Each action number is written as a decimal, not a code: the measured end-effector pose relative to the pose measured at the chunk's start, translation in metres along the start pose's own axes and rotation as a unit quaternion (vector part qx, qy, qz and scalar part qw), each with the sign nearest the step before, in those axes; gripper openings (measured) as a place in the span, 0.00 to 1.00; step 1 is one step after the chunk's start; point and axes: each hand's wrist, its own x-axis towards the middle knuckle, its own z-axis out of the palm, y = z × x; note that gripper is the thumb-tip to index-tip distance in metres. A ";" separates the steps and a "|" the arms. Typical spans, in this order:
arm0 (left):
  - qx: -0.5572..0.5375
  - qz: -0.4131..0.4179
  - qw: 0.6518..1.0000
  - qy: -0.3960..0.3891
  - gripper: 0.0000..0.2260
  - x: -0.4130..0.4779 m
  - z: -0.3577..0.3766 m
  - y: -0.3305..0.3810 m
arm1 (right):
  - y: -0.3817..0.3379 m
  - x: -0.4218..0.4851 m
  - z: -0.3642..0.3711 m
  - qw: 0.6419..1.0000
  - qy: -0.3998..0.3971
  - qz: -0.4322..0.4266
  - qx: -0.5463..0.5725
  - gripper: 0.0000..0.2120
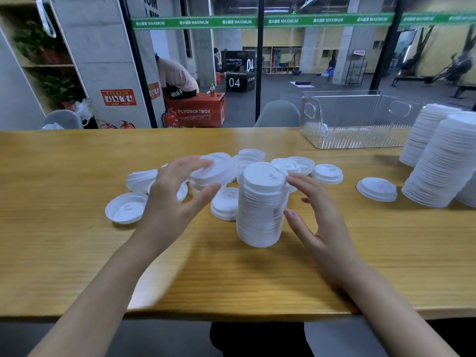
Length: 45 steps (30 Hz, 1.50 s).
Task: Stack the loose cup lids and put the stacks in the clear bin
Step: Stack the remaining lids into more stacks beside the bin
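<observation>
Our two bare forearms reach in over the near edge of the wooden table (77, 253).

Item, left hand (177, 194): fingers curled over the rim of a tilted lid (219, 171), thumb beneath, pinching it above the pile. Blur softens the detail.

Item, right hand (322, 220): fingers spread and relaxed, holding nothing, just beside a stack of lids (260, 210). We cannot tell whether the thumb touches it.

Item, that stack: it stands on the table between our hands.

Item, upturned lid (126, 208): lies on the table left of the left hand.

Item, loose lids (252, 154): white, heaped behind the stack and the hands.

Item, single lid (377, 189): dome up, apart to the right.

Item, tall stacks (443, 163) of lids: at the right edge, on the table, outside the bin.

Item, clear bin (360, 140): ribbed, at the far right of the table. Something small and white shows at its left end.

Beyond the table we note a grey chair (278, 113) and a red plyo box (203, 112).
</observation>
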 end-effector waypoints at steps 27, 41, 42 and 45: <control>-0.012 0.046 0.988 -0.147 0.18 0.026 0.039 0.030 | -0.001 0.001 -0.002 0.999 0.003 -0.025 -0.040 0.19; 0.118 0.029 0.991 -0.062 0.24 0.019 -0.002 -0.024 | -0.001 0.000 -0.002 1.000 0.000 -0.011 -0.026 0.18; 0.160 0.016 0.985 -0.058 0.22 0.017 -0.008 -0.036 | -0.001 0.000 -0.002 1.000 0.001 -0.011 -0.026 0.18; 0.311 0.000 0.948 -0.068 0.17 0.009 -0.018 -0.070 | -0.002 0.000 -0.001 1.000 0.005 -0.011 -0.026 0.18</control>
